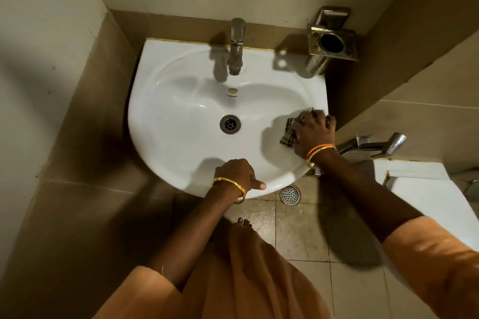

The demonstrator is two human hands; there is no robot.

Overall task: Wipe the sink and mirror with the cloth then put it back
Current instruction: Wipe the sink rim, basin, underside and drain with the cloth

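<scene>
A white wall-mounted sink (181, 116) fills the middle of the view, with a round metal drain (230, 124) at its bottom. My right hand (315, 133) presses a checked brown cloth (288, 134) flat against the sink's right inner wall, close to the rim. My left hand (238, 173) rests on the sink's front rim, fingers curled over the edge and thumb stretched to the right. The mirror is not in view.
A metal tap (236, 45) stands at the back of the sink. A metal holder (331, 41) hangs on the wall at the back right. A spray handle (375, 145) sits to the right, above a white toilet (427, 197). A floor drain (290, 194) lies below the sink.
</scene>
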